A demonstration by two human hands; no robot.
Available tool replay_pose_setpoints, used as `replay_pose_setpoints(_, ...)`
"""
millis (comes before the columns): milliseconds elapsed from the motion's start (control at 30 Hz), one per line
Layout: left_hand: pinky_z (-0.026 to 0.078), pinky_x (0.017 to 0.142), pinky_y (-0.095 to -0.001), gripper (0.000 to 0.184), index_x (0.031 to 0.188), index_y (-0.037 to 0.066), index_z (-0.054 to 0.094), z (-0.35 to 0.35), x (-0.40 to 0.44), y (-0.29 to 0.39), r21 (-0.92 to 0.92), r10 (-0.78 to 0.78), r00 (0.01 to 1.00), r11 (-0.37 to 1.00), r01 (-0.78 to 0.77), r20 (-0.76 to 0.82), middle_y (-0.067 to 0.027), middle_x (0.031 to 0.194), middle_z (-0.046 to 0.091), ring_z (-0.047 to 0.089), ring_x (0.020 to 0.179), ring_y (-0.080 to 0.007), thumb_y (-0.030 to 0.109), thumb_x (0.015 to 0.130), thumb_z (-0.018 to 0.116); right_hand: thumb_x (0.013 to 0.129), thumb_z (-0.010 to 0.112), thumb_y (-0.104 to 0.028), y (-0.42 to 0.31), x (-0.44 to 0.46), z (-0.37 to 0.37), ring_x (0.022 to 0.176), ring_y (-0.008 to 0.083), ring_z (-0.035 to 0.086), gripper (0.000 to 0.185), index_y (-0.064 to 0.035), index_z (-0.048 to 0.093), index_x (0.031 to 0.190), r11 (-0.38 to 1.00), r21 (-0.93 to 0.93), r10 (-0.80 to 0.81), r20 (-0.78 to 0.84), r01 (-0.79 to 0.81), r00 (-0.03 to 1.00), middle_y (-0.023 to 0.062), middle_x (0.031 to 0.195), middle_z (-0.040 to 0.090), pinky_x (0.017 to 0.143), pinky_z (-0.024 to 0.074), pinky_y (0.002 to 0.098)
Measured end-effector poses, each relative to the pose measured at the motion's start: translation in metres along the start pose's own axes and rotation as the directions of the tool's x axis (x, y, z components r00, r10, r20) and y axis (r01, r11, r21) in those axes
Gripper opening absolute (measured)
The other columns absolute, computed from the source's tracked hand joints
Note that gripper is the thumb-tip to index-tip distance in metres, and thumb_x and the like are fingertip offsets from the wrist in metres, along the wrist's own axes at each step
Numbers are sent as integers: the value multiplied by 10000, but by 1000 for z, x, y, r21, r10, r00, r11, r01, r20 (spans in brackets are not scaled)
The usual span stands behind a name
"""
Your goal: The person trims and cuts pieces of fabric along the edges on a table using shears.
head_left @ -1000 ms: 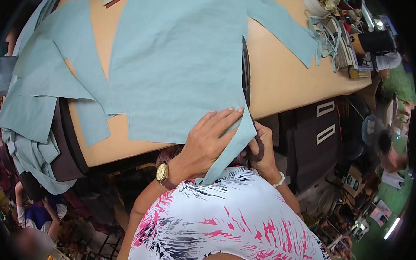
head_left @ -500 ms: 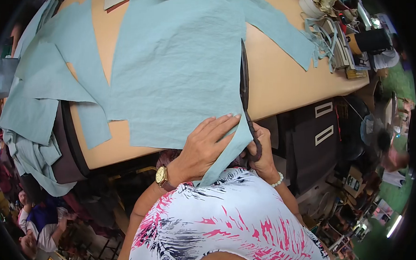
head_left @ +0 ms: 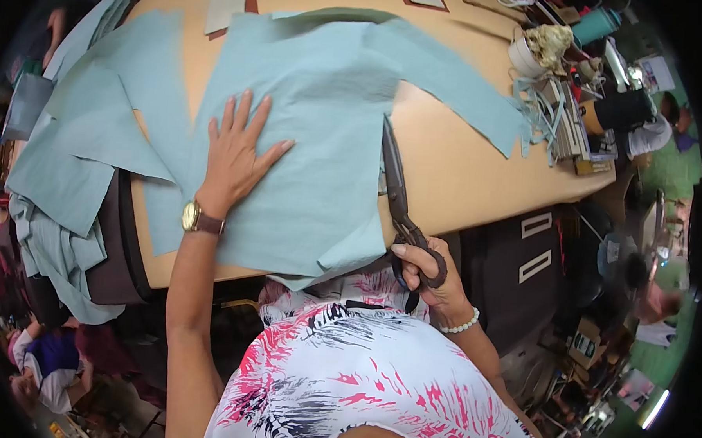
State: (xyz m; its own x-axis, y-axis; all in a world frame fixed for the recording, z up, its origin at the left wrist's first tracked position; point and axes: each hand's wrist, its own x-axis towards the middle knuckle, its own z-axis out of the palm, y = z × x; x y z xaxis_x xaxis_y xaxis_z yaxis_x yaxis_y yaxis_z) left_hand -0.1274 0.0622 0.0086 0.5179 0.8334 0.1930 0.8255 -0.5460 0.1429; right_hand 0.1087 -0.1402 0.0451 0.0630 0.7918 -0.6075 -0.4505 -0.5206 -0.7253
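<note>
A light blue-green cloth (head_left: 314, 170) lies spread over the table, its near right corner folded back. My left hand (head_left: 240, 151) rests flat on it with fingers spread. In my right hand (head_left: 435, 273) are large dark fabric scissors (head_left: 397, 186), my fingers through the handles. Their blades lie along the cloth's right edge, pointing away from me. The lower blade is partly under the cloth, so I cannot tell how far apart the blades are.
More cloth pieces (head_left: 80, 144) hang over the table's left edge. At the right stand a white pot (head_left: 528, 58), stacked books (head_left: 562, 130) and loose cloth strips (head_left: 536, 110). Dark drawers (head_left: 513, 265) sit beneath the tan table (head_left: 455, 157). A seated person (head_left: 51, 362) is at lower left.
My left hand has moved from the cloth's near right corner up and left, and now presses flat. The folded corner has dropped down. More of the scissors shows beside the cloth.
</note>
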Motion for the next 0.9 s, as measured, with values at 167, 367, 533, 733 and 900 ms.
replay_pose_setpoints(167,265,968,-524,697,1308,70,394,-29,-59,12,89,-279,960,957,275,28,-217,1349,341,322,1225,-403,501,787,562,780,652,-157,-27,20,4,374,43,392,230,-50,495,651,986,-140,111,182,-86,977,-22,487,441,368,290,196)
replay_pose_setpoints(367,374,839,-432,398,948,-4,642,-82,-108,49,5,-350,930,936,352,117,-193,1048,559,518,961,-329,335,741,664,760,676,-164,-36,9,-8,365,36,420,215,-33,543,652,878,-471,236,258,-91,937,-23,461,470,358,295,183)
replay_pose_setpoints(533,385,856,-437,357,994,6,613,-73,-51,39,-103,-72,981,993,54,-180,-158,1078,557,524,977,-308,250,739,666,732,674,-128,-28,-9,-16,349,47,400,214,-12,516,647,855,-488,262,116,-175,958,-9,441,449,348,277,186)
replay_pose_setpoints(733,258,1015,-499,603,1270,53,432,-34,-52,81,-370,-29,999,929,11,-42,-166,1347,378,348,1255,-316,378,790,601,753,686,-144,-25,-13,-19,391,40,431,185,-20,554,713,860,-469,279,107,-199,954,-10,486,493,385,309,171)
replay_pose_setpoints(900,207,1024,-534,597,1333,125,375,-7,-71,99,-327,-58,996,942,79,73,-152,1419,266,260,1302,-319,391,828,547,746,672,-199,-28,-7,-29,403,59,446,232,-8,545,715,879,-437,295,189,-189,937,5,489,495,400,318,184)
